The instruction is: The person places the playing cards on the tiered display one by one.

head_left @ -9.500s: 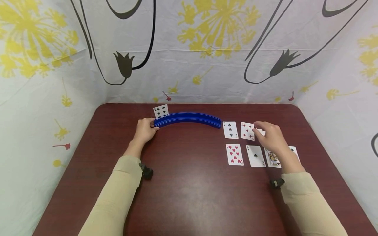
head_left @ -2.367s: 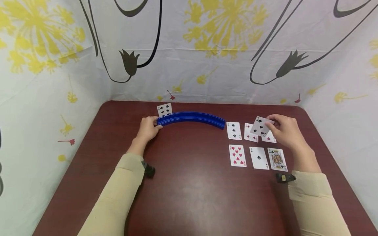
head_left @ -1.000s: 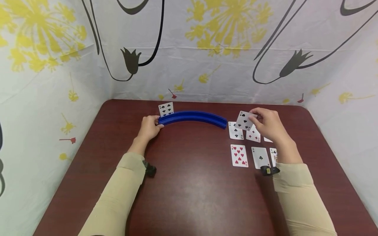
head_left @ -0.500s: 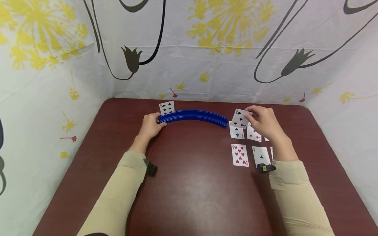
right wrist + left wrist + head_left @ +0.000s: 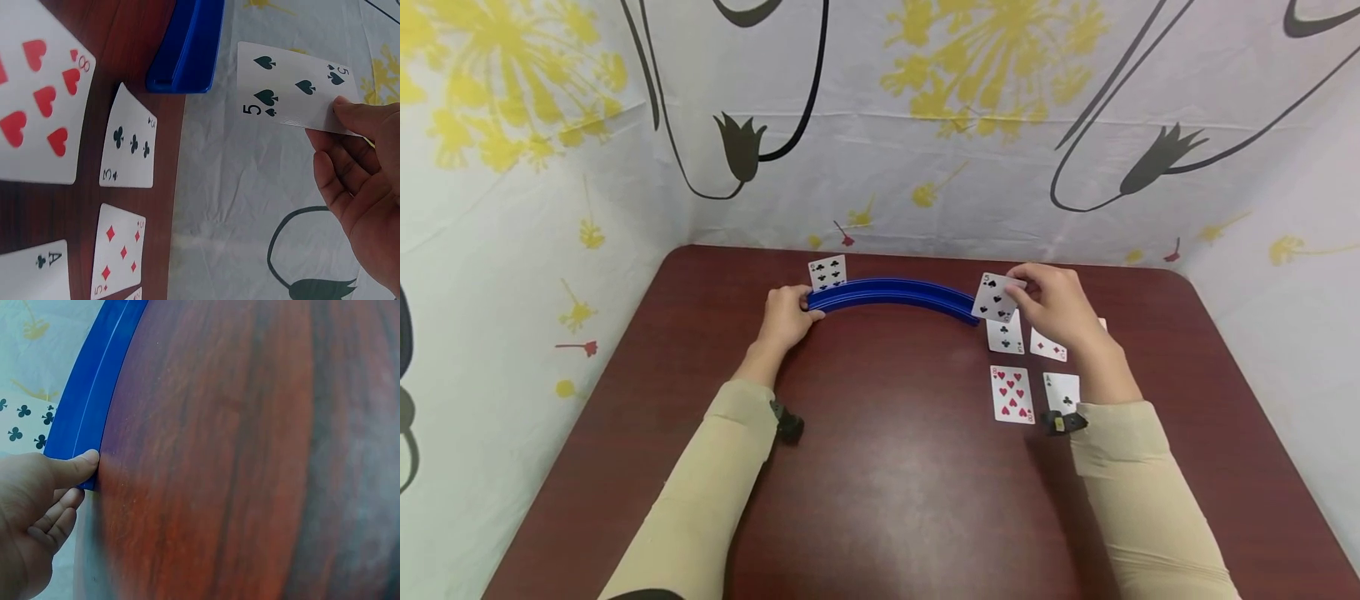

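A curved blue card holder (image 5: 887, 292) stands near the far side of the table, and a six of clubs (image 5: 828, 272) rises from its left part. My left hand (image 5: 786, 317) grips the holder's left end, thumb on the near side, as the left wrist view also shows. Between thumb and fingers my right hand (image 5: 1060, 308) pinches a five of spades (image 5: 995, 297) by its edge. That card is raised off the table, in front of the holder's right end in the head view. In the right wrist view the five of spades (image 5: 294, 87) appears apart from the holder (image 5: 187, 50).
Face up on the table (image 5: 880, 483) lie a three of clubs (image 5: 1004, 335), a five of diamonds (image 5: 1049, 346), an eight of hearts (image 5: 1011, 395) and an ace of clubs (image 5: 1062, 392). The right forearm covers other cards. A patterned cloth (image 5: 880, 200) hangs behind the table.
My right hand has picked up the five of spades from the right-hand cards and carried it left to the holder's right end. The left hand keeps its grip on the holder.
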Motion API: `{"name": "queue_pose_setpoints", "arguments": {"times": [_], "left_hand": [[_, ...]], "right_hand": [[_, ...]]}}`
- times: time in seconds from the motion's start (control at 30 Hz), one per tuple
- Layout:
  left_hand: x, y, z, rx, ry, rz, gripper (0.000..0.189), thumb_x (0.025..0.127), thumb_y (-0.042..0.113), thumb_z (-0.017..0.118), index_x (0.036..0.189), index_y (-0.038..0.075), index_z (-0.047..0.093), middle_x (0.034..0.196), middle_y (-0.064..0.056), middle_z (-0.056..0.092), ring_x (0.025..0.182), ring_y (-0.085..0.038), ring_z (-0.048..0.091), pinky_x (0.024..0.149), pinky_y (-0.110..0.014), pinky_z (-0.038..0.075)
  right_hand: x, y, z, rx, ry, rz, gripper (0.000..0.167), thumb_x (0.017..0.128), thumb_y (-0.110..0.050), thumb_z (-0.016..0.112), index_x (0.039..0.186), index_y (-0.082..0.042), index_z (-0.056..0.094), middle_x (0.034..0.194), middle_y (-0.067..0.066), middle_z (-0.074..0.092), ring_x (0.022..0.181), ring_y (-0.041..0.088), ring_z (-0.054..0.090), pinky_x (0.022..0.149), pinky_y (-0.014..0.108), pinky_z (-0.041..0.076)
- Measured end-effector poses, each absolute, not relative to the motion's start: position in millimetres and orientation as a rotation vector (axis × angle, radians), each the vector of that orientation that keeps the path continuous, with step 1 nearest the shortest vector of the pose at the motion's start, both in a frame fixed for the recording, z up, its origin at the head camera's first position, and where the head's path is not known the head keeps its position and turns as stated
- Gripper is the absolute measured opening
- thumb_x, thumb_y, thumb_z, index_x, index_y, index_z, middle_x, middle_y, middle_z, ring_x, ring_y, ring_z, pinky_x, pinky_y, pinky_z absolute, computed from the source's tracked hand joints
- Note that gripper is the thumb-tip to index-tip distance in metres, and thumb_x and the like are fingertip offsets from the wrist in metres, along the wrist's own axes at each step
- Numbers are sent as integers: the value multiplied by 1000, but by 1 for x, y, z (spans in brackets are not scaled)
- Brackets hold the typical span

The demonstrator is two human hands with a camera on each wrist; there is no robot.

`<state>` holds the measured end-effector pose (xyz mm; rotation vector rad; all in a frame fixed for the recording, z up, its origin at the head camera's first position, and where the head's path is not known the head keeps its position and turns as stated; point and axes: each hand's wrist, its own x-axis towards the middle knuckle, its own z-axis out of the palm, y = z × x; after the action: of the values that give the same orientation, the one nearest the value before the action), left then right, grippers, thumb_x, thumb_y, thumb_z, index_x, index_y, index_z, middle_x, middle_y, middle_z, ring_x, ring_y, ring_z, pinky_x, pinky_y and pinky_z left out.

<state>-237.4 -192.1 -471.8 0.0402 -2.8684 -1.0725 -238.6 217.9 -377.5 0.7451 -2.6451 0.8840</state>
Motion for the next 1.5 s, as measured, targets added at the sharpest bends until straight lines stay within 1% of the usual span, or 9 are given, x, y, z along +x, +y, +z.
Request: {"name": "queue_pose_setpoints", "arguments": {"times": [0.2,0.3,0.47,0.7,0.9,1.03,1.27,1.5], "left_hand": [[-237,-193,-471,39,-2867,-1077,52,89,15,80,135,-4,63,107,-20,70,100,-31,65,92,-45,56],[-238,-193,-471,38,-2863,-1085,52,89,15,80,135,-3,64,110,-21,70,101,-31,65,92,-44,56],[-239,-194,-473,55,-2866,-1095,51,89,16,80,134,-2,64,110,-20,70,103,-30,65,92,-43,55],[-240,-195,-473,69,-2868,-1106,51,89,16,80,135,-2,64,109,-19,70,104,-31,63,93,-44,55],[-240,-196,-474,69,-2858,-1121,51,89,16,81,134,-1,65,112,-19,70,104,-30,64,93,-44,55],[-239,-195,-473,70,-2857,-1136,51,89,16,81,134,-1,65,114,-19,70,105,-30,65,92,-43,56],[-240,-194,-471,69,-2859,-1139,51,89,16,81,134,-1,65,114,-20,71,104,-29,65,92,-42,56],[-240,-196,-472,72,-2866,-1132,50,88,16,81,133,-1,66,116,-20,71,105,-30,66,92,-43,56]], "right_hand": [[-240,207,-377,744,-2685,914,15,98,-4,67,108,6,70,97,20,71,85,34,71,77,50,58],[-241,201,-377,732,-2712,919,16,98,-6,67,109,4,70,99,19,71,87,34,71,79,50,58],[-243,190,-378,752,-2719,925,15,97,-6,68,109,4,71,98,18,71,84,31,68,77,48,56],[-247,173,-379,812,-2691,952,14,97,-7,69,107,2,72,99,16,72,85,29,69,78,46,57],[-251,157,-381,869,-2687,964,17,99,-8,66,109,4,72,102,19,71,88,32,68,80,48,56],[-253,146,-381,891,-2676,977,16,99,-8,67,108,4,72,103,19,71,88,32,68,80,47,57],[-257,131,-385,943,-2641,969,12,97,-6,68,104,3,72,101,17,72,88,30,69,80,45,56],[-259,117,-386,980,-2632,969,11,96,-6,69,103,3,73,100,16,72,87,28,68,80,43,56]]}}
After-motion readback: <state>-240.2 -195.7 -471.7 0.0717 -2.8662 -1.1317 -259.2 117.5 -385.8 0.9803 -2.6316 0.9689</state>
